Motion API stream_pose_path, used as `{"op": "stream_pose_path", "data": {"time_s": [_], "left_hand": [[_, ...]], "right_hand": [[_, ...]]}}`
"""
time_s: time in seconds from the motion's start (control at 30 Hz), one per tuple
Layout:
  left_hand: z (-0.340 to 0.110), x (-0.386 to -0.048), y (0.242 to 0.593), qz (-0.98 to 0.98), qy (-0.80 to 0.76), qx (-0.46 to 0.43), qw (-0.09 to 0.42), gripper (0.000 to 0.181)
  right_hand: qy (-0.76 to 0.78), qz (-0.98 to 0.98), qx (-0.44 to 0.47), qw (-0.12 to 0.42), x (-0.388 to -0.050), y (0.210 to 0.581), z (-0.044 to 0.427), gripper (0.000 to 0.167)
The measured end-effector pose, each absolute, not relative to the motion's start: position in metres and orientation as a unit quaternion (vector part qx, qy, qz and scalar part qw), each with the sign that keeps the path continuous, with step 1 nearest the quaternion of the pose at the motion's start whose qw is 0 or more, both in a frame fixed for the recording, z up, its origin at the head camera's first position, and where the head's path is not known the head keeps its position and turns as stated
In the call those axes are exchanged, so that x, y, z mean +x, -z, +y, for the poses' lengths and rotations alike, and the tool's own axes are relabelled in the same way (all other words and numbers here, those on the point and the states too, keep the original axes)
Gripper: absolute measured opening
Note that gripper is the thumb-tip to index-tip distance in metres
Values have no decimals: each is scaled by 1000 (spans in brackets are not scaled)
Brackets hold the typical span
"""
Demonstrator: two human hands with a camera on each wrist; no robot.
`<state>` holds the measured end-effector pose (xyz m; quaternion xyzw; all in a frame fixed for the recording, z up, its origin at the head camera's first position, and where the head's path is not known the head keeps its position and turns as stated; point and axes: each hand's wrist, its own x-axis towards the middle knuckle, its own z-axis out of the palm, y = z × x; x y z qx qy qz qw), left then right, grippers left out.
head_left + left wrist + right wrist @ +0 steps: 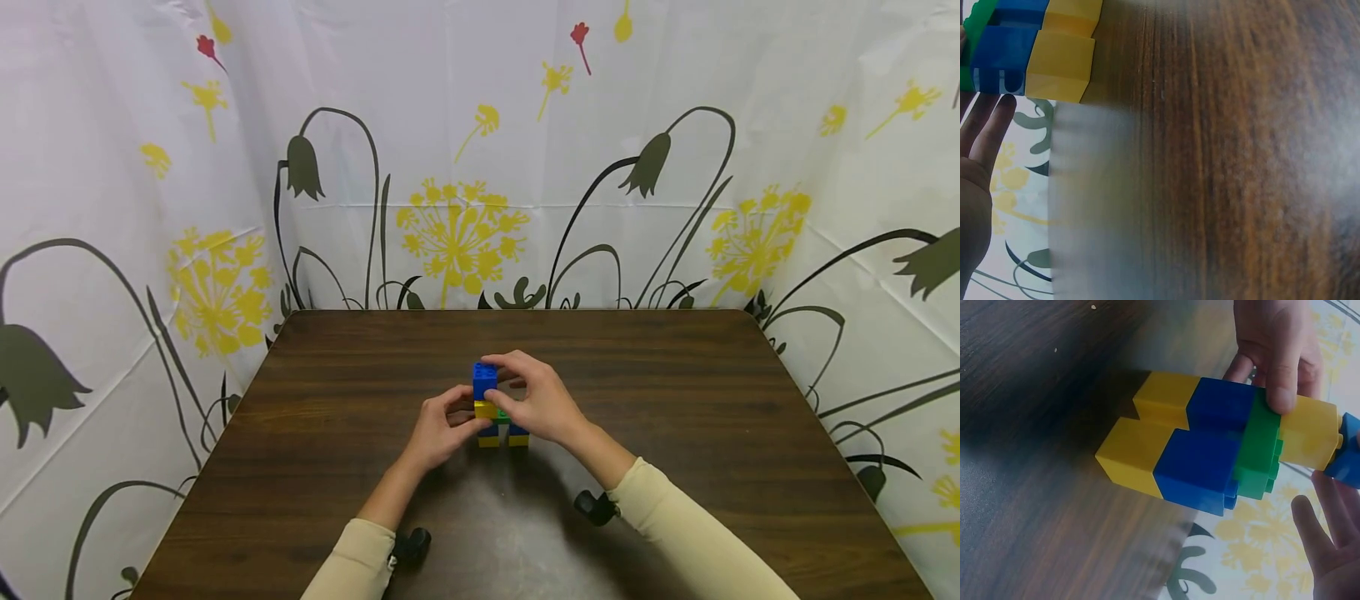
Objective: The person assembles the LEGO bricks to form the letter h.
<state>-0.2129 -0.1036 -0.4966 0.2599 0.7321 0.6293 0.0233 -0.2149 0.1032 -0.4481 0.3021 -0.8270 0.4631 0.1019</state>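
Note:
A small structure of toy building bricks stands on the wooden table. It has two legs, each a blue brick (1200, 465) on a yellow brick (1135, 450), with a green brick (1260, 447) bridging them. On the green one sits another yellow brick (484, 410). My right hand (543, 404) pinches the top blue brick (484, 382) between thumb and fingers. In the right wrist view that brick looks slightly tilted against the yellow studs. My left hand (442, 429) grips the structure from its left side, its thumb on the green and yellow bricks.
The dark wooden table (337, 367) reaches back to a white curtain (450, 100) printed with flowers. Black wrist cameras hang below the left cuff (412, 546) and right cuff (596, 507).

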Motion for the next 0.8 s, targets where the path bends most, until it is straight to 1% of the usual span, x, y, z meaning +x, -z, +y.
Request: {"op": "stream_pose_path", "data": {"time_s": [0.43,0.8], "left_hand": [[-102,-214,499,734,-629,258,14,35],[-103,-214,499,724,-639,257,22,33]], "right_hand": [[-436,-827,333,122,-213,446,107,41],[-411,-828,354,141,-212,445,109,41]]}}
